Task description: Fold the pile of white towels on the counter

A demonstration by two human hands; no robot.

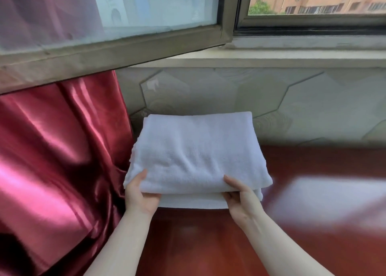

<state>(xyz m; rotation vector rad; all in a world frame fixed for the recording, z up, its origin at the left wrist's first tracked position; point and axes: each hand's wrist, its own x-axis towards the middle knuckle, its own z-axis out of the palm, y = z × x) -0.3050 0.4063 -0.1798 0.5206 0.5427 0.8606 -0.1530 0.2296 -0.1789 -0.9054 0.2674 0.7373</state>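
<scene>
A folded white towel point(194, 150) lies on top of another folded white towel point(194, 202) on the glossy red-brown counter point(313, 202), against the wall. My left hand point(140, 194) grips the top towel's near left corner, thumb on top and fingers underneath. My right hand point(240, 198) grips its near right edge the same way, thumb above, fingers tucked between the two towels. Only the front edge of the lower towel shows.
A red satin curtain point(56, 150) hangs at the left, touching the towels' left side. A patterned wall panel point(292, 108) and a window sill point(271, 60) rise behind the counter. An open window frame point(125, 46) juts out above.
</scene>
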